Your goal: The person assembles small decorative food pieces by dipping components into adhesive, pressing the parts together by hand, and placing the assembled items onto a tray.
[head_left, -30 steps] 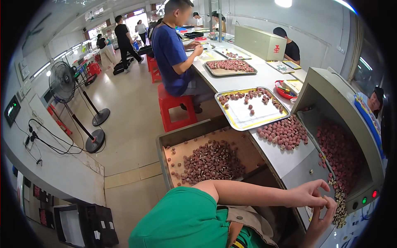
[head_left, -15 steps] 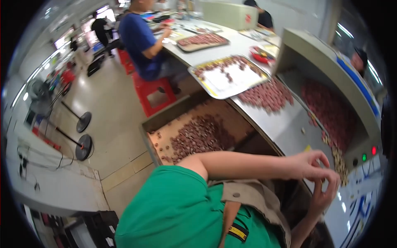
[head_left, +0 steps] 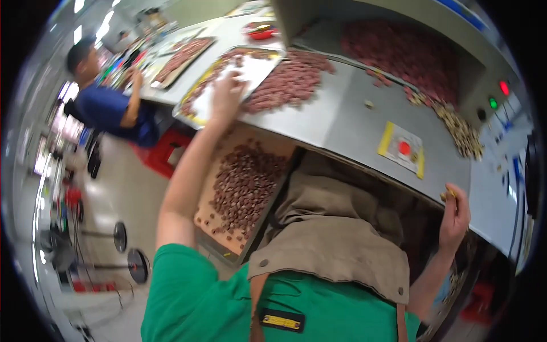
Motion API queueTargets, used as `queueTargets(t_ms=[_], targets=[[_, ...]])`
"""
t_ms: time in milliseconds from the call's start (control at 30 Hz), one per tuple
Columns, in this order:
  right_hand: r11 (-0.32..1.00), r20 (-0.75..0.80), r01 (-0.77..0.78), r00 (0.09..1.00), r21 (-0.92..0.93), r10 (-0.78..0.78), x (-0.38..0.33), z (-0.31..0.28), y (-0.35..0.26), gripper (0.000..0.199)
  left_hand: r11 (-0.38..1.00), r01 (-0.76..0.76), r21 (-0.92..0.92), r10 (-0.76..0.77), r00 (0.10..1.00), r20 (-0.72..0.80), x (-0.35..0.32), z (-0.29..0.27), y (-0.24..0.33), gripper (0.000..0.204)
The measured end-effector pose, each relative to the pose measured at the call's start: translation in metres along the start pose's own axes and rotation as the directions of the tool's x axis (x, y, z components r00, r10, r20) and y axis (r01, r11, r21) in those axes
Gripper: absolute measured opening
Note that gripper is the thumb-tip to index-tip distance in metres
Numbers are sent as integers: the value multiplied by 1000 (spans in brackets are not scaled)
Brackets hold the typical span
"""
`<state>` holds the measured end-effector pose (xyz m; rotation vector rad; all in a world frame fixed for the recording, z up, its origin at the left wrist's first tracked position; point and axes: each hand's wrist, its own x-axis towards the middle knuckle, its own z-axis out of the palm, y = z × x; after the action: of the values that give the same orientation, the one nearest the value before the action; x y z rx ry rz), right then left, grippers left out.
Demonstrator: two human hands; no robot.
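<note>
My left hand (head_left: 228,94) lies flat, fingers spread, on the metal tray (head_left: 196,108) in the upper middle, reddish-brown nuts (head_left: 290,80) just right of it. My right hand (head_left: 454,214), lower right, pinches a small yellowish piece.

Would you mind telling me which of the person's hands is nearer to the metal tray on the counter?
Left. The left hand rests on the metal tray; the right hand is far off by the counter's near edge.

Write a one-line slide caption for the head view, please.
Left hand reaches onto a nut-strewn tray; right hand pinches a small piece.
</note>
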<state>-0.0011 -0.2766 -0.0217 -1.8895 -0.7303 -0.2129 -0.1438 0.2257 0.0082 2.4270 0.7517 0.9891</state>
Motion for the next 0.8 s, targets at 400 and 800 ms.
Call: queueTargets(t_ms=[400, 800], targets=[[981, 94, -106, 988, -160, 122, 76, -27, 38, 13, 927, -321, 192, 322, 946, 28, 84, 76, -9, 23], [909, 365, 338, 900, -245, -236, 214, 94, 84, 25, 890, -375, -259, 456, 735, 502, 66, 231, 154, 24]])
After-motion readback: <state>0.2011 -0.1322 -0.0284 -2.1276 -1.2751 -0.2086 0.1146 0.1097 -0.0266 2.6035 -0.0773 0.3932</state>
